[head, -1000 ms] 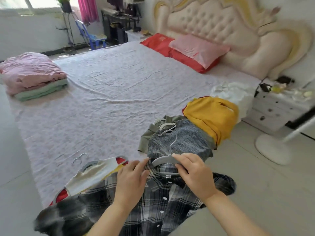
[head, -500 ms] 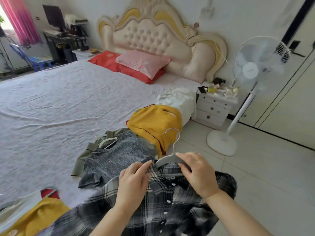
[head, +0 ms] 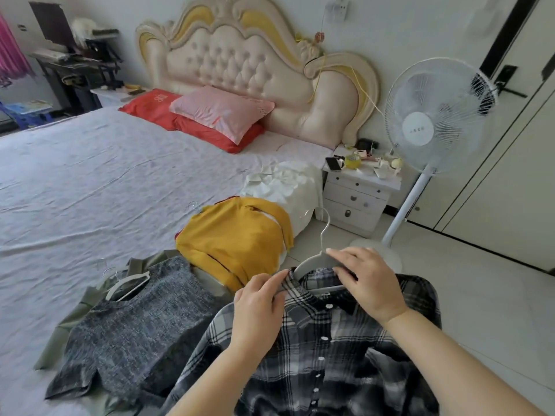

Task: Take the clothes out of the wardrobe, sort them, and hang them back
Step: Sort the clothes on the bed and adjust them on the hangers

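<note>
Bed point(head: 90, 175) and pale floor point(head: 486, 310) are both overlapped, close in front, by a plaid shirt point(head: 330, 355) held on a grey hanger point(head: 315, 261). Its collar is pinched by the left hand point(head: 258, 307). The hanger's shoulder is gripped by the right hand point(head: 369, 283), which is nearer the hook. The hanger is laid left to right, with the hook pointed up and away. Open floor is left rightward, past the fan point(head: 432, 115), toward the wardrobe doors point(head: 510, 190).

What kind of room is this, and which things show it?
A bedroom, most likely in a home: a wide bed with a padded headboard, a pink pillow, and a nightstand beside it.
</note>
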Available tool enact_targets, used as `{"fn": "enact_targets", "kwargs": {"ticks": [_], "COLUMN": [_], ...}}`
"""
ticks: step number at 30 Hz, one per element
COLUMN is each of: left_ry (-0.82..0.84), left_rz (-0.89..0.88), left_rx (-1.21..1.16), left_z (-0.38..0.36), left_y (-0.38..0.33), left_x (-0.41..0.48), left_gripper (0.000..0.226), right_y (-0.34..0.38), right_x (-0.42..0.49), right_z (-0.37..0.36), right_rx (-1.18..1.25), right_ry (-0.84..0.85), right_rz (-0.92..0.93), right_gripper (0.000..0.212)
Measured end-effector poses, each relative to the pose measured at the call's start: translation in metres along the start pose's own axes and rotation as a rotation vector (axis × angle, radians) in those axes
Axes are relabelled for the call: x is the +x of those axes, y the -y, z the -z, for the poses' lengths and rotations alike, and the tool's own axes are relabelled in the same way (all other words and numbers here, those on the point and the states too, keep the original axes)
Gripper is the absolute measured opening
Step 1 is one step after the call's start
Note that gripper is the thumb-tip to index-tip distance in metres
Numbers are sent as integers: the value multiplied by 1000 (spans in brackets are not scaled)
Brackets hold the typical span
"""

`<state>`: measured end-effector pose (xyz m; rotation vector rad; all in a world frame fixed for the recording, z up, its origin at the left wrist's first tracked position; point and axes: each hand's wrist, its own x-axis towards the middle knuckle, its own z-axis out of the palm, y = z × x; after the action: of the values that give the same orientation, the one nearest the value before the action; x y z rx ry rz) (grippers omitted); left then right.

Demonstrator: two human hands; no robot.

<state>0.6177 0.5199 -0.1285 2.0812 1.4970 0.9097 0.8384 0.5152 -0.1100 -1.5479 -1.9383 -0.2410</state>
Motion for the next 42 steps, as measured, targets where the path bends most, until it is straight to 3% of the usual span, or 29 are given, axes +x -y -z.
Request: {"fn": "enact_targets", "kwargs": {"ticks": [11,26,34,42], "left_ry": [129,162,117,55], "left_rz": [-33,235,359,469], "left_rx": [15,92,62,20], "left_z": [-94,-241,-281,-292], "left_y": [-27,-52,-19,57], "left_x": [198,436,548,651], "left_gripper": [41,43,45,47], "right_y": [-164,-414,-481,-502], "right_x": [121,302,407,521], "right_z": [-39,-148,-226,-334], "right_rx": [-49,120,173,231], "right_ry": [74,241,321,415], "right_rz": [-111,34,115,187], "right_gripper": [41,43,38,35]}}
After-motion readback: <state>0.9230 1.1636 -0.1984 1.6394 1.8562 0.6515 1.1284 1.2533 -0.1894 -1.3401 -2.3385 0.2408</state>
